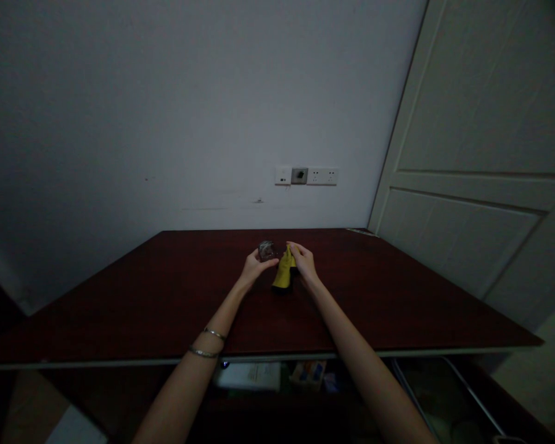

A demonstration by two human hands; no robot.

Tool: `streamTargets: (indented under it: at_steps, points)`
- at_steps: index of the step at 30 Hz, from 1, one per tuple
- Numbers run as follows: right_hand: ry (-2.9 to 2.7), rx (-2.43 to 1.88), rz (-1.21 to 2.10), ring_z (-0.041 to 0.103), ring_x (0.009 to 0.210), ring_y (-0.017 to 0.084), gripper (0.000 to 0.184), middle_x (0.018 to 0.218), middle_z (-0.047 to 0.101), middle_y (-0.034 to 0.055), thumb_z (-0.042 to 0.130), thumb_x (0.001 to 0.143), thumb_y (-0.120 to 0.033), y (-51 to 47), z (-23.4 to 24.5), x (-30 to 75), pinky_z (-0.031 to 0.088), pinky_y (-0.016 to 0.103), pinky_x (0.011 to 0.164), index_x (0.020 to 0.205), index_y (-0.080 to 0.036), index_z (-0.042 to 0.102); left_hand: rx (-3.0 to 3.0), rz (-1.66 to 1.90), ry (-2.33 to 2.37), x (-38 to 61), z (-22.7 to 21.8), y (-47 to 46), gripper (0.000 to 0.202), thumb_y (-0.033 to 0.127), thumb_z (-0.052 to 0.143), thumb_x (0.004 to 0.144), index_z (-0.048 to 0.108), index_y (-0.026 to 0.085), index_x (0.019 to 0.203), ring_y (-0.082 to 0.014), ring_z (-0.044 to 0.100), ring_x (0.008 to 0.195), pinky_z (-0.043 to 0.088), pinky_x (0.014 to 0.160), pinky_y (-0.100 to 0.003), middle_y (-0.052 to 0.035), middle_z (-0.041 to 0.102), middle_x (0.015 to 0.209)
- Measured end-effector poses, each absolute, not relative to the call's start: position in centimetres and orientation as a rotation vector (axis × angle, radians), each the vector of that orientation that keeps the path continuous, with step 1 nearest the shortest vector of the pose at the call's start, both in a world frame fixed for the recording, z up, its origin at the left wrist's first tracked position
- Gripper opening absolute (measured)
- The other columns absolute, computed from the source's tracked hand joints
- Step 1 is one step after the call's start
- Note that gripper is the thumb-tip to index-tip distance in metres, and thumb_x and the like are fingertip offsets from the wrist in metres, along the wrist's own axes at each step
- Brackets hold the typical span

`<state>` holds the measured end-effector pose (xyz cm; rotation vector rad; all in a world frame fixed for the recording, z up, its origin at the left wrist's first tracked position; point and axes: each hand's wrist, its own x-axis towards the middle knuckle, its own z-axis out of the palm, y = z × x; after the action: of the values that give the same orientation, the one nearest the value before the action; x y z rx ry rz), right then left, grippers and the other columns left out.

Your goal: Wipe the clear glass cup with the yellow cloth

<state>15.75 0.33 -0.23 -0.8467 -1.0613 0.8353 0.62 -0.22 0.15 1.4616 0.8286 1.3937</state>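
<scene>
Yellow cloth [283, 274] and clear object [267, 250] over a dark red desk [166, 302]
Left grip [253, 269] closed around the clear object; right grip [306, 262] pinching the yellow cloth near its top

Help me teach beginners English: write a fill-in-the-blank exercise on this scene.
The right hand grips a cloth coloured black and ____.
The left hand holds a small shiny object, and its arm wears ____ bracelets.
The sockets are mounted on the ____.

Missing words: yellow; two; wall.
</scene>
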Motion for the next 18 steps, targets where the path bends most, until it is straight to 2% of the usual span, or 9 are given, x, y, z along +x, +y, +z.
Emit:
streamTargets:
  at_steps: [10,18]
  points:
    - [-1.008,-0.881,1.003,0.059,0.064,0.016,0.045,0.077,0.067,0.0070,0.063,0.057,-0.046,0.2,-0.5,15.1,0.047,0.029,0.061,0.086,-0.011,0.065,1.527,1.411,0.854,0.8,-0.2,0.1,0.065,0.023,0.078,0.046,0.053,0.011,0.105,-0.0170,0.059,0.085,0.046,0.080,-0.031,-0.0088,0.063,0.098]
    - [-0.982,-0.865,0.652,0.059,0.084,0.019,0.045,0.095,0.064,0.0112,0.063,0.063,-0.044,-0.3,0.8,14.9,0.047,0.031,0.076,0.094,-0.012,0.060,1.625,1.473,0.927,1.2,0.2,-0.6,0.066,0.023,0.079,0.046,0.052,0.010,0.105,-0.0196,0.058,0.089,0.045,0.084,-0.034,-0.0107,0.061,0.100]
